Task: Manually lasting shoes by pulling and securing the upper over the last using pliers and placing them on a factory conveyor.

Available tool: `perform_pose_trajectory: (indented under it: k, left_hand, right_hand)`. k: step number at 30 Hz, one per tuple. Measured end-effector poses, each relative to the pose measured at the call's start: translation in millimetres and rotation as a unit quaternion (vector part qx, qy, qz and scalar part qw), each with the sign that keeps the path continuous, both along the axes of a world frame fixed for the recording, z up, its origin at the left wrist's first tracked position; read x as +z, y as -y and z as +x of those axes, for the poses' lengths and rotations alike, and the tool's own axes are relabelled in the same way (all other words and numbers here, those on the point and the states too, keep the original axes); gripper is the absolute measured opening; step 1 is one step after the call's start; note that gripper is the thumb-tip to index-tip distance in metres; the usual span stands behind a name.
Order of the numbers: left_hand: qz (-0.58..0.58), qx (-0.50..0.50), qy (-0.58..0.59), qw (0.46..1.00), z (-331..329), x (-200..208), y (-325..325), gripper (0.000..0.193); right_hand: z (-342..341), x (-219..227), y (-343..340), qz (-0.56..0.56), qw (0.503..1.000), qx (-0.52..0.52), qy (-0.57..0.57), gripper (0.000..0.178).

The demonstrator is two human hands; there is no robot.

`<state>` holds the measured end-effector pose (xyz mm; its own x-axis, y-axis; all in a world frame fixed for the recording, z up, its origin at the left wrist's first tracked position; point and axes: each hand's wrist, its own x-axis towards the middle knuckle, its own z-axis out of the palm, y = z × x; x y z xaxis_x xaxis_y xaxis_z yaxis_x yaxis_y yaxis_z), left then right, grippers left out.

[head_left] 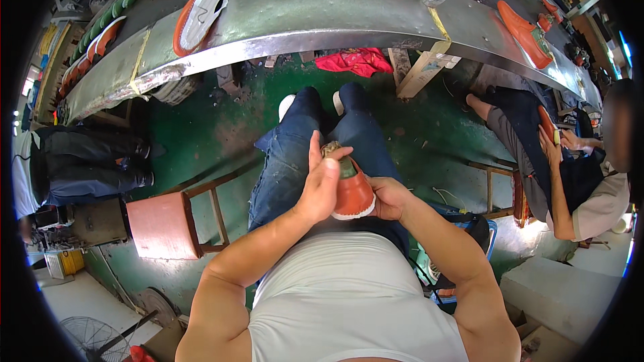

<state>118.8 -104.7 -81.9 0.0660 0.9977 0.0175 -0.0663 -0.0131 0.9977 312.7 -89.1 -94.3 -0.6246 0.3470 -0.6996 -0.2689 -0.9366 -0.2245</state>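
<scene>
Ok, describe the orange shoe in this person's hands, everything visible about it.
The orange shoe is small, with a smooth, leather-like orange upper and a white sole edge showing along its lower side. A greenish, brownish form fills its opening at the top. It is held over the person's lap, above the jeans, tilted with the opening pointing away from the body. The left hand wraps its left side, fingers up by the opening; the right hand supports its right side. Its far side is hidden.

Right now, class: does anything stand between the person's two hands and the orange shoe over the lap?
Nothing visible does. The left hand already lies on the orange shoe, fingers wrapped over its top, and the right hand touches its other side. Both hands are in direct contact with it.
</scene>
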Motion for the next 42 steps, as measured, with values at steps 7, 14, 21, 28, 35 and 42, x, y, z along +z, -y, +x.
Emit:
perform_pose_trajectory:
  k: [7, 14, 21, 28, 35, 42]
  left_hand:
    - [0.124, 0.012, -0.135, 0.983, 4.8, 4.1, -0.9, 0.048]
    - [0.13, 0.016, -0.096, 0.987, 5.8, -1.1, -4.8, 0.044]
    - [0.13, 0.006, -0.088, 0.988, 0.2, -10.4, -10.7, 0.044]
    - [0.094, 0.024, -0.067, 0.993, 5.8, -9.6, -29.1, 0.047]
    - [0.073, 0.02, -0.056, 0.996, 10.3, -15.3, -43.0, 0.049]
    - [0.028, 0.021, 0.016, 0.999, 6.7, -33.6, -49.3, 0.051]
  right_hand:
    - [-26.8, 9.0, 25.3, 0.056, 0.99, -0.052, 0.122, 0.04]
    - [-32.9, 30.2, 33.9, 0.001, 0.975, -0.076, 0.209, 0.034]
    - [-27.4, 27.5, 25.2, 0.087, 0.971, -0.03, 0.22, 0.039]
    - [20.6, 68.2, 2.5, 0.666, 0.654, 0.129, 0.336, 0.065]
    - [3.2, 74.0, -23.1, 0.764, 0.52, 0.211, 0.318, 0.097]
    - [-20.0, 79.8, -18.8, 0.725, 0.538, 0.19, 0.385, 0.088]
